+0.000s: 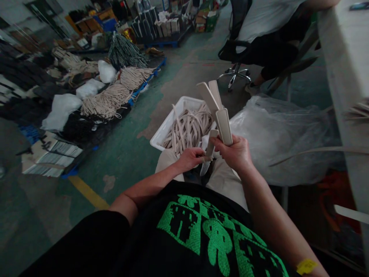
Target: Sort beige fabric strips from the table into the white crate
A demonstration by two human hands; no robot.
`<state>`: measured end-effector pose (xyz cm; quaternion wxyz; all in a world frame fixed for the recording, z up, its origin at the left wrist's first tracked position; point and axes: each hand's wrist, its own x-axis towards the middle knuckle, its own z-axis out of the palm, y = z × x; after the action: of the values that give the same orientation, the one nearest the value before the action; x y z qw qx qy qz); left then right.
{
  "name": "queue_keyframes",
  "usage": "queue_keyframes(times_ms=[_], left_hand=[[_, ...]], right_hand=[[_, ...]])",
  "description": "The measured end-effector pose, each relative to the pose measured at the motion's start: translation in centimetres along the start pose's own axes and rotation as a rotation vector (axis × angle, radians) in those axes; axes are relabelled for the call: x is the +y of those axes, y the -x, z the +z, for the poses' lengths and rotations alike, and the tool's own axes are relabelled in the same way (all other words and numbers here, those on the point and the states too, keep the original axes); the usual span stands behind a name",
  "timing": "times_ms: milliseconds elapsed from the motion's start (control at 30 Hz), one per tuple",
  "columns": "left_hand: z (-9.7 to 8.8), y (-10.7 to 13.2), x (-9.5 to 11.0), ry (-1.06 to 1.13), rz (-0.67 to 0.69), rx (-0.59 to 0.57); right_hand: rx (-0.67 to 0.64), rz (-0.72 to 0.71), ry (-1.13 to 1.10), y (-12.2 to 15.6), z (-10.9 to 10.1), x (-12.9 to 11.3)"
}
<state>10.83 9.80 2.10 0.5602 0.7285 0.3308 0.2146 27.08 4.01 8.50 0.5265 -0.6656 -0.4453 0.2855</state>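
Note:
My right hand (235, 152) is closed around a bundle of flat beige straps (217, 107) whose ends fan upward above my fist. Beside it, my left hand (191, 157) pinches the lower end of one strap (210, 148) that hangs down between my knees. Just beyond both hands sits a white plastic bin (170, 123) full of loose beige straps (188, 129), resting on the floor in front of my lap.
A large clear plastic bag (282, 134) lies right of the bin. A light table edge (344, 77) runs along the far right. Another person sits on a wheeled office chair (235, 61) behind. Piles of strap bundles (106, 102) lie on pallets at the left.

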Motion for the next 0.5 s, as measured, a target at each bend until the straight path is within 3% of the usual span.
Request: queue_keyframes(times_ms=[100, 233, 400, 500], left_hand=[[-1.2, -0.9, 0.4, -0.052, -0.005, 0.050], [-5.4, -3.9, 1.3, -0.181, 0.048, 0.167], [-12.7, -11.3, 3.2, -0.261, 0.142, 0.349], [-16.9, -16.3, 5.4, -0.353, 0.283, 0.507]], right_hand=[[0.070, 0.079, -0.082, -0.1, -0.6, 0.3], [0.132, 0.231, -0.164, 0.9, -2.4, 2.9], [0.152, 0.443, -0.148, 4.0, -3.8, 8.3], [0.161, 0.512, -0.102, 6.0, -4.2, 11.1]])
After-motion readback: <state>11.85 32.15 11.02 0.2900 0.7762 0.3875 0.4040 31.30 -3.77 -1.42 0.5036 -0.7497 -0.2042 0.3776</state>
